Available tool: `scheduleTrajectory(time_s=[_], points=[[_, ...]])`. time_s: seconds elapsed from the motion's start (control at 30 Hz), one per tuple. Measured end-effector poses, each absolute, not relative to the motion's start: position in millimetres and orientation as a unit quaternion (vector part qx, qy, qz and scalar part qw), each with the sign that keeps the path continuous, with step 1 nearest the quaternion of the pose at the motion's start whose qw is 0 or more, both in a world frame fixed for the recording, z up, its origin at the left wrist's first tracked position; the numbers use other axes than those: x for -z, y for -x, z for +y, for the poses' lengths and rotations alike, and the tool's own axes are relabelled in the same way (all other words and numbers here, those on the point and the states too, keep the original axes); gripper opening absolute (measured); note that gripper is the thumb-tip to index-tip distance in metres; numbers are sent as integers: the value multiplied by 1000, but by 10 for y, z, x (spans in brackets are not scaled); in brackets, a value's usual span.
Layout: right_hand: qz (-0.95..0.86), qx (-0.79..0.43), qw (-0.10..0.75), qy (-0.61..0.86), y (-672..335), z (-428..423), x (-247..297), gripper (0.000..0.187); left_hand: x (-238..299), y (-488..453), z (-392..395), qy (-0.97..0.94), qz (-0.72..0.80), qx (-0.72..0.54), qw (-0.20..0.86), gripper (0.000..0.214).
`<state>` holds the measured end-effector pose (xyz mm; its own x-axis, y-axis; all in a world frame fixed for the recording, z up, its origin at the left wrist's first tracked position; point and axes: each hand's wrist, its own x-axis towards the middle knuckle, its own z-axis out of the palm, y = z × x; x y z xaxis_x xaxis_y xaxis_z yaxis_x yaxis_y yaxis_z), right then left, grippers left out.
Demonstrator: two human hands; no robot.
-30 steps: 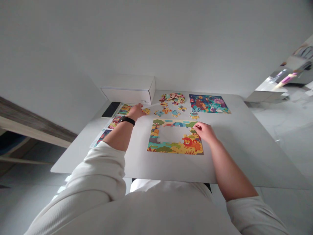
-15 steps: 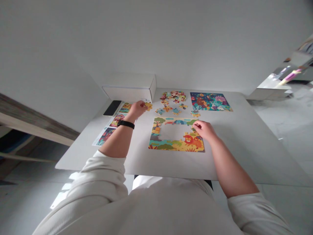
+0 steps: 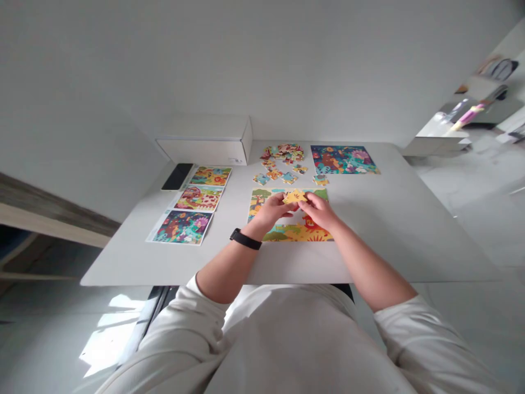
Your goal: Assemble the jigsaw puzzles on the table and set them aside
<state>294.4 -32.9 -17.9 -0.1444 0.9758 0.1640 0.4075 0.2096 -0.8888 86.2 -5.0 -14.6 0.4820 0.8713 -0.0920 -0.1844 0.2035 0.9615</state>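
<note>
While the person's white sleeves (image 3: 164, 342) filled the foreground, bare forearms reached forward across the near edge of the table (image 3: 394, 235), a black wristband (image 3: 246, 239) on the left one. Beyond that edge lay a partly built puzzle (image 3: 318, 236), its near side showing yellow ground and green bushes, much of its middle hidden by the hands. Over it, the left hand (image 3: 270, 211) pinched a yellow piece (image 3: 295, 196) between thumb and fingers, and the right hand (image 3: 322, 211) gripped the same piece at its right side. Off to the left, a sheet (image 3: 199, 198) with three printed scenes lay flat, a dark phone (image 3: 176, 177) by its far left corner. Past the puzzle, several loose pieces (image 3: 274, 174) were scattered, one single piece (image 3: 320, 179) apart on the right, with a heap of pieces (image 3: 290, 152) behind. Right of the heap lay a dark blue picture (image 3: 345, 159). Left of it, a white box (image 3: 203, 150) stood closed near the grey wall (image 3: 287, 71).
</note>
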Motion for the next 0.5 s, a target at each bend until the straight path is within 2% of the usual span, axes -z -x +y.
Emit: scheduleTrajectory(time_s=[0.17, 0.5], points=[[-674, -320, 393, 538, -2986, -286, 252, 47, 186, -826, -51, -514, 341, -362, 699, 49], [-647, -368, 416, 522, -3072, -242, 312, 40, 217, -815, -57, -487, 361, -396, 690, 45]])
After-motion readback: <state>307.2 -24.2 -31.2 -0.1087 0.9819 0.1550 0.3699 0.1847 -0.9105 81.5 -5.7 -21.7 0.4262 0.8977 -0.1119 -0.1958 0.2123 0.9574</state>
